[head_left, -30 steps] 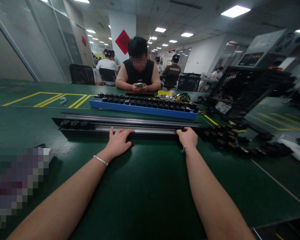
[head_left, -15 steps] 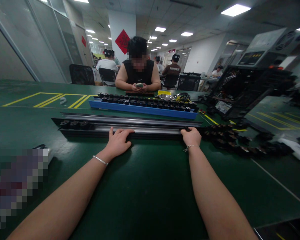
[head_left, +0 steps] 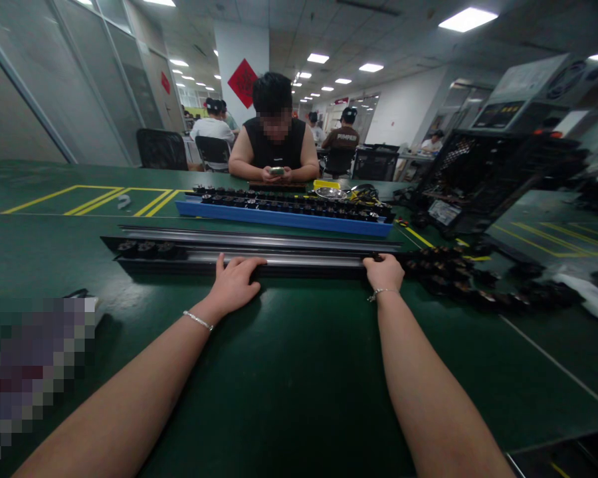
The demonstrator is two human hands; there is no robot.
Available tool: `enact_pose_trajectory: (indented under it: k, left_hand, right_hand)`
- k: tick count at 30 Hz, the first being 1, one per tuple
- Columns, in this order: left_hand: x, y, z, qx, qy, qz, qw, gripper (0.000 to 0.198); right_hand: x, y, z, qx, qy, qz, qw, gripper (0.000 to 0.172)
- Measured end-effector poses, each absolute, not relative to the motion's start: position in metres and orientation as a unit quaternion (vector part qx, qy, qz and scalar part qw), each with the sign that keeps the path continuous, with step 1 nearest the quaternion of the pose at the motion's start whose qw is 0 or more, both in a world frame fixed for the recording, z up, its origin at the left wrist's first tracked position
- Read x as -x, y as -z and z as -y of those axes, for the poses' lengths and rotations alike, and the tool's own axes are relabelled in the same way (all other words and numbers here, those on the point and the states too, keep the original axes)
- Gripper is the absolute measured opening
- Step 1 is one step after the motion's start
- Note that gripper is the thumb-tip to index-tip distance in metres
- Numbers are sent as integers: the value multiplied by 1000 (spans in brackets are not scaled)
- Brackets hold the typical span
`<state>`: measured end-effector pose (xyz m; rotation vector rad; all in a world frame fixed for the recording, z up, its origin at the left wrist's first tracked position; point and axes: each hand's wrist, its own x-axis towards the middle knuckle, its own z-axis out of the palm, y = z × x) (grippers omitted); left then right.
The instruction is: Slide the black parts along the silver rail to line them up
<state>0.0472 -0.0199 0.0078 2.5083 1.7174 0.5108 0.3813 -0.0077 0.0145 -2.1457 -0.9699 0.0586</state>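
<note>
A long black and silver rail lies across the green table in front of me. My left hand rests on the rail's near edge with its fingers stretched flat. My right hand is at the rail's right end, fingers curled over something hidden from me. A few small black parts sit in the rail near its left end. A heap of black parts lies just right of my right hand.
Behind the rail a blue tray holds a row of black parts. A person sits opposite with a phone. A black crate and machine stand at the right. Yellow lines mark the table.
My right hand has slid a little to the right along the rail, to its end. My left hand has stayed in place.
</note>
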Motion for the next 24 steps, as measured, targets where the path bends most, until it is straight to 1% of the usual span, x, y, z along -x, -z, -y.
enact_pose_trajectory:
  k: [11, 24]
  left_hand:
    - [-47, -8, 20, -813, -163, -558, 31, 54]
    - [-47, -8, 20, -814, -166, -556, 32, 54]
  right_hand:
    - [-391, -13, 9, 839, -4, 379, 390, 36]
    - [-406, -9, 7, 840, 2, 371, 395, 36]
